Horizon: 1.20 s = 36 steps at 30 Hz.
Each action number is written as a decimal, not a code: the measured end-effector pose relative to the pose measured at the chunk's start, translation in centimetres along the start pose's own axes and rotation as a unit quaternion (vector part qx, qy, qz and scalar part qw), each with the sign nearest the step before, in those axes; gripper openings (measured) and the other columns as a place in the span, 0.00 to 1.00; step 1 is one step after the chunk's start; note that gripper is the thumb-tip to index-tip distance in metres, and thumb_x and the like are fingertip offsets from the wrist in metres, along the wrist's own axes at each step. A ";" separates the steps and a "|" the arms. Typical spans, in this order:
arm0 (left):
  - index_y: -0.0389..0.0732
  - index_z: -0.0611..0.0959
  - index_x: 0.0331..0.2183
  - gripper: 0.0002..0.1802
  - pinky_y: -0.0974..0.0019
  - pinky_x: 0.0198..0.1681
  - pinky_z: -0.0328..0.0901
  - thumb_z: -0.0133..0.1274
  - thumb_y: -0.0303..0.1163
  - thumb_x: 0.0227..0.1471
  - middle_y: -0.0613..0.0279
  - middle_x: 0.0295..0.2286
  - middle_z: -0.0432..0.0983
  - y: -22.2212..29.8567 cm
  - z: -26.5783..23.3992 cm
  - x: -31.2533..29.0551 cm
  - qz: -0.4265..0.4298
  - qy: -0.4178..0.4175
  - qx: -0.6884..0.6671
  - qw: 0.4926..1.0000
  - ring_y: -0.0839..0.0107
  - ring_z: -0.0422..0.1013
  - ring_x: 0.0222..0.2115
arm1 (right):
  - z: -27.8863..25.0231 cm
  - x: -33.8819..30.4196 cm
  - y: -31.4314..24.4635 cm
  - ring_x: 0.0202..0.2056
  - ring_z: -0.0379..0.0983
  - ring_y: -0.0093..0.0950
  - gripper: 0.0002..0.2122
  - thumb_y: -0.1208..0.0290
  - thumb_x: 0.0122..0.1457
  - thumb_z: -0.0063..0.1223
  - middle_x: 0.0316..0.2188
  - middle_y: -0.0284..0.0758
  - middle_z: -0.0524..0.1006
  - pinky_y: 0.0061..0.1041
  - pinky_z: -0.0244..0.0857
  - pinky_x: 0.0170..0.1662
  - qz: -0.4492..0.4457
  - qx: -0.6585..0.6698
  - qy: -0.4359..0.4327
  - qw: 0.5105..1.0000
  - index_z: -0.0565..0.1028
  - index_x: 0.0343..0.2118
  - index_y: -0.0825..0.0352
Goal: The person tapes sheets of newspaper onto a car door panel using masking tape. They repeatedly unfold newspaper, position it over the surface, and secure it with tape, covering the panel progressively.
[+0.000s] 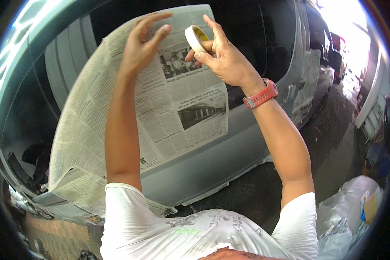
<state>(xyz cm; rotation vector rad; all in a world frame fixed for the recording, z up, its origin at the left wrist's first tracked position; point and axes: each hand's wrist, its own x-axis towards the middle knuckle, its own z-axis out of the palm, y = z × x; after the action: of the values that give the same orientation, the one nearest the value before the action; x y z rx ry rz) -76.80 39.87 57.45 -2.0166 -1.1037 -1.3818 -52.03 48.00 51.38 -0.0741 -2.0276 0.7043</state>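
Observation:
A large newspaper sheet [160, 125] lies against the side of a grey car [190, 177], over its dark window and part of the door. My left hand [144, 43] is at the upper part of the paper, thumb and fingers apart, with nothing visible between them. To its right, my right hand [227, 58] grips a roll of masking tape [193, 41], pale with a yellow core, its fingers through and around the ring. The right index finger points upward, near the paper's upper right corner. No tape strip can be made out between the hands.
More paper [82, 186] hangs low on the car at the left. Wrapped plastic sheeting [305, 82] covers a car part farther right. A clear plastic bundle [349, 203] lies at the lower right, and brick paving [60, 236] shows at the lower left.

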 end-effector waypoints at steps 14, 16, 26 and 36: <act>0.45 0.92 0.41 0.15 0.46 0.69 0.62 0.70 0.44 0.59 0.64 0.52 0.86 -0.5 -0.3 0.1 0.044 -0.020 0.015 0.999 0.60 0.69 0.62 | 2.9 3.0 -0.7 0.34 0.81 0.22 0.39 0.63 0.75 0.56 0.37 0.34 0.89 0.27 0.76 0.48 -0.011 -0.093 -0.002 0.996 0.46 0.80 0.64; 0.42 0.89 0.42 0.12 0.54 0.64 0.66 0.65 0.40 0.65 0.64 0.48 0.85 -1.3 0.2 -0.1 0.035 -0.021 -0.048 0.998 0.63 0.73 0.57 | 3.0 2.2 -1.6 0.31 0.83 0.25 0.33 0.60 0.77 0.52 0.32 0.35 0.88 0.30 0.76 0.43 -0.009 -0.021 -0.019 1.000 0.53 0.77 0.67; 0.45 0.88 0.45 0.08 0.66 0.53 0.68 0.62 0.36 0.69 0.67 0.44 0.85 -3.2 0.7 0.7 -0.012 0.057 0.029 0.998 0.76 0.76 0.45 | 6.8 -3.2 3.7 0.23 0.82 0.33 0.13 0.64 0.69 0.62 0.28 0.40 0.82 0.33 0.74 0.26 -0.329 -0.285 0.094 0.896 0.74 0.49 0.65; 0.47 0.88 0.48 0.16 0.53 0.63 0.57 0.67 0.45 0.64 0.63 0.47 0.85 -1.5 7.1 6.5 0.117 0.061 0.291 0.948 0.58 0.74 0.53 | 13.5 -5.8 5.7 0.32 0.86 0.47 0.21 0.64 0.63 0.64 0.43 0.58 0.80 0.43 0.80 0.33 -0.109 -0.382 -0.020 0.918 0.71 0.54 0.69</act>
<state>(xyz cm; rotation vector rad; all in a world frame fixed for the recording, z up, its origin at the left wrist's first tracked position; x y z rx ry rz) -72.97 48.26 60.55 -1.5484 -1.0258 -0.9068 -61.07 44.78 38.86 -0.2820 -2.1961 -0.2568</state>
